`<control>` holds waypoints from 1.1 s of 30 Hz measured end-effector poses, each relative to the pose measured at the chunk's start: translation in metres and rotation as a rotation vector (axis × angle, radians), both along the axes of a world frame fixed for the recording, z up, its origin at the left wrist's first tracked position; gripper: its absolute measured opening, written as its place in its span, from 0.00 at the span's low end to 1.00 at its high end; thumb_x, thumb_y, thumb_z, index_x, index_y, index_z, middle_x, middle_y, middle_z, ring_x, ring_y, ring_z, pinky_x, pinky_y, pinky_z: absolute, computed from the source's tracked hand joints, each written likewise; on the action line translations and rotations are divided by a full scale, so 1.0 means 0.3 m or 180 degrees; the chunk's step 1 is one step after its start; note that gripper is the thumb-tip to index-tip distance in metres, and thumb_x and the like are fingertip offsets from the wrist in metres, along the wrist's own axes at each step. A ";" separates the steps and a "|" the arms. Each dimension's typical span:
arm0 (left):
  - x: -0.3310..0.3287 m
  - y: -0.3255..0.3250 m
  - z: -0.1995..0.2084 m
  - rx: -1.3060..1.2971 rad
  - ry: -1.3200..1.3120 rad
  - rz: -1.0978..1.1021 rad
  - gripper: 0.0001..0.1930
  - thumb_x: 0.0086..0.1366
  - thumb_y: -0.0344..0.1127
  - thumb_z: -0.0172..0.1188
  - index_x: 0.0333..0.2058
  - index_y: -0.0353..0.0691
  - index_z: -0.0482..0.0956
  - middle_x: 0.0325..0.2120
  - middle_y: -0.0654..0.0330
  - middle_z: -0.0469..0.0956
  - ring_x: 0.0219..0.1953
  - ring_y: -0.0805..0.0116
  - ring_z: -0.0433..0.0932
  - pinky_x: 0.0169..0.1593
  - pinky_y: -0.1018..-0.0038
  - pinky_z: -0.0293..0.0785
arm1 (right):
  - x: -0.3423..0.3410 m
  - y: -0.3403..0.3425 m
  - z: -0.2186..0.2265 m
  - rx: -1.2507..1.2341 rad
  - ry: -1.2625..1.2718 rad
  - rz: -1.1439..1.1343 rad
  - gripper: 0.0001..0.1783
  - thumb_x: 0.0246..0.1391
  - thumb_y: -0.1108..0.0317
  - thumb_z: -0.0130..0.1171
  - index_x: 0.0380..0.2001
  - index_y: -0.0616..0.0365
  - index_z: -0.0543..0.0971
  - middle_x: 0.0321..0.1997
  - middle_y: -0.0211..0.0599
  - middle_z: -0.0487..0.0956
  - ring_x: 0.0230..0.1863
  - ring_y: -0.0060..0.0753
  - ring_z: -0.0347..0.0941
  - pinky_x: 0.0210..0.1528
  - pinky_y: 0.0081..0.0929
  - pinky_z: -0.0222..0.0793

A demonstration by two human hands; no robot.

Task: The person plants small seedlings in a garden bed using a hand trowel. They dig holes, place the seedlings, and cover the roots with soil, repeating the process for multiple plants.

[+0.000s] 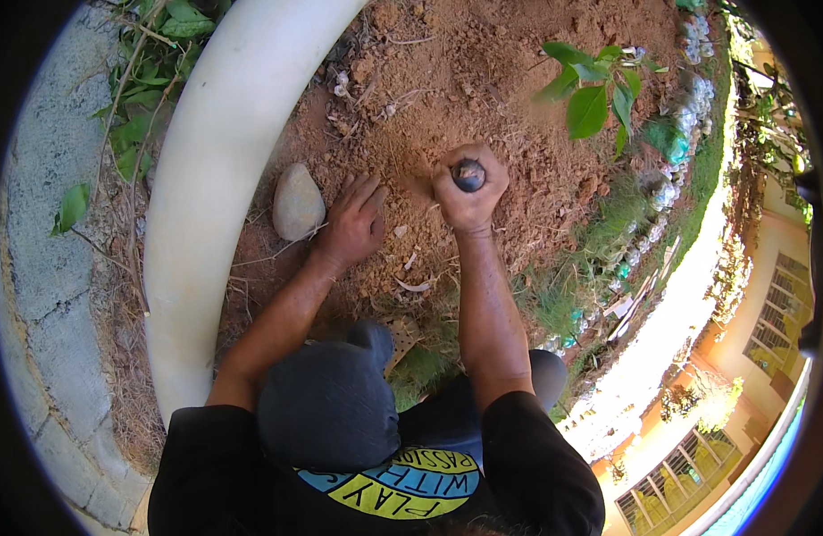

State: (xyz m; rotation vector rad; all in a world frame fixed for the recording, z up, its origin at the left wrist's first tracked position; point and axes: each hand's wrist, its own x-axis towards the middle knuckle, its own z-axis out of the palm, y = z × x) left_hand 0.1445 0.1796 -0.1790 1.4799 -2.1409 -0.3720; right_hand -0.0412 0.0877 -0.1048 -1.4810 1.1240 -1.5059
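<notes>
My right hand is wrapped round an upright tool handle with a dark, round end. The tool's working end is hidden beneath the fist, so its kind does not show. On the loose reddish-brown soil rests my left hand, fingers stretched forward and holding nothing. Just left of it lies a smooth, pale oval stone. Dry stalks and small pale scraps are scattered on the ground between my arms.
A thick whitish pipe-like column curves up the left side, with paving beyond it. A leafy green plant stands at the upper right. Clear and green plastic bottles edge the bed beside grass.
</notes>
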 end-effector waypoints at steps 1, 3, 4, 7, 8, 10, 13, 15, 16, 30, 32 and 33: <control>0.000 0.001 0.002 0.0092 -0.0021 0.0083 0.21 0.58 0.26 0.56 0.51 0.30 0.76 0.54 0.43 0.73 0.60 0.43 0.70 0.67 0.48 0.61 | 0.007 0.004 -0.050 -0.0316 -0.0055 0.0066 0.06 0.38 0.77 0.62 0.23 0.57 0.76 0.24 0.30 0.78 0.23 0.20 0.73 0.28 0.22 0.70; 0.000 0.003 0.001 0.0033 -0.0039 0.0060 0.21 0.58 0.26 0.56 0.51 0.31 0.76 0.54 0.43 0.73 0.60 0.43 0.70 0.66 0.48 0.62 | -0.019 0.016 -0.054 0.0410 -0.0053 0.0169 0.07 0.38 0.78 0.62 0.23 0.57 0.76 0.24 0.30 0.77 0.24 0.20 0.73 0.29 0.21 0.70; -0.001 0.000 -0.002 0.0038 -0.0078 0.0053 0.21 0.58 0.26 0.56 0.51 0.31 0.76 0.54 0.43 0.73 0.60 0.43 0.70 0.66 0.47 0.62 | -0.041 0.009 -0.016 0.0627 -0.0167 0.0068 0.07 0.37 0.78 0.62 0.23 0.58 0.76 0.24 0.30 0.77 0.24 0.20 0.73 0.29 0.21 0.70; -0.001 -0.005 -0.008 -0.0066 -0.0003 0.0027 0.20 0.58 0.26 0.56 0.51 0.31 0.76 0.54 0.43 0.73 0.60 0.42 0.70 0.66 0.47 0.62 | -0.089 -0.002 0.191 0.0188 -0.0495 0.0448 0.08 0.37 0.80 0.61 0.24 0.59 0.75 0.24 0.31 0.76 0.24 0.22 0.72 0.28 0.23 0.70; -0.001 -0.006 -0.010 -0.0045 -0.0042 0.0036 0.20 0.58 0.26 0.56 0.51 0.31 0.76 0.54 0.43 0.73 0.60 0.43 0.70 0.66 0.47 0.62 | -0.109 0.009 0.256 -0.0252 -0.0938 0.0561 0.09 0.38 0.80 0.62 0.26 0.59 0.75 0.24 0.33 0.76 0.23 0.24 0.72 0.26 0.24 0.70; -0.001 -0.007 -0.011 -0.0094 -0.0076 0.0014 0.20 0.58 0.26 0.56 0.51 0.32 0.76 0.54 0.43 0.73 0.60 0.43 0.70 0.66 0.47 0.62 | -0.114 0.011 0.301 -0.0885 -0.1908 0.0801 0.11 0.40 0.80 0.63 0.29 0.60 0.73 0.23 0.37 0.76 0.20 0.28 0.72 0.23 0.28 0.70; -0.002 -0.002 -0.008 0.0006 -0.0087 0.0046 0.20 0.59 0.26 0.55 0.51 0.31 0.76 0.54 0.42 0.73 0.60 0.42 0.70 0.66 0.46 0.62 | -0.072 -0.004 0.201 -0.0244 -0.1468 0.0267 0.10 0.36 0.82 0.59 0.25 0.61 0.74 0.23 0.35 0.76 0.23 0.24 0.74 0.25 0.24 0.71; -0.002 0.000 -0.007 -0.0003 -0.0067 -0.0027 0.20 0.59 0.27 0.55 0.51 0.30 0.76 0.54 0.41 0.72 0.60 0.42 0.69 0.67 0.47 0.60 | -0.053 -0.016 0.101 0.0053 -0.2101 -0.0002 0.09 0.36 0.82 0.58 0.25 0.62 0.74 0.23 0.36 0.76 0.22 0.25 0.74 0.24 0.24 0.72; -0.001 -0.003 -0.007 0.0111 -0.0099 0.0023 0.20 0.59 0.27 0.55 0.51 0.29 0.76 0.55 0.41 0.71 0.61 0.42 0.69 0.68 0.47 0.59 | -0.045 -0.031 0.070 0.0237 -0.1934 -0.0011 0.09 0.36 0.83 0.58 0.25 0.62 0.74 0.23 0.36 0.76 0.22 0.25 0.74 0.23 0.24 0.72; -0.005 -0.017 0.004 -0.0140 -0.0041 -0.0005 0.20 0.58 0.27 0.56 0.51 0.31 0.75 0.52 0.41 0.73 0.59 0.40 0.71 0.66 0.45 0.61 | 0.013 -0.009 0.069 0.0222 -0.0699 0.0205 0.07 0.34 0.75 0.62 0.23 0.59 0.76 0.21 0.33 0.76 0.21 0.25 0.75 0.24 0.26 0.71; -0.005 -0.012 0.005 -0.0067 0.0026 -0.0026 0.20 0.58 0.27 0.56 0.51 0.31 0.75 0.53 0.41 0.73 0.59 0.40 0.71 0.66 0.45 0.61 | 0.049 0.017 -0.001 0.0115 -0.0268 0.0529 0.08 0.33 0.73 0.63 0.22 0.59 0.76 0.20 0.35 0.76 0.21 0.28 0.76 0.23 0.27 0.71; -0.004 -0.011 0.003 -0.0065 0.0084 -0.0043 0.21 0.58 0.27 0.56 0.52 0.31 0.75 0.53 0.41 0.72 0.59 0.40 0.70 0.66 0.44 0.60 | 0.059 0.024 -0.003 0.0010 -0.0125 0.0735 0.09 0.33 0.72 0.63 0.23 0.59 0.76 0.20 0.36 0.75 0.21 0.29 0.75 0.23 0.28 0.71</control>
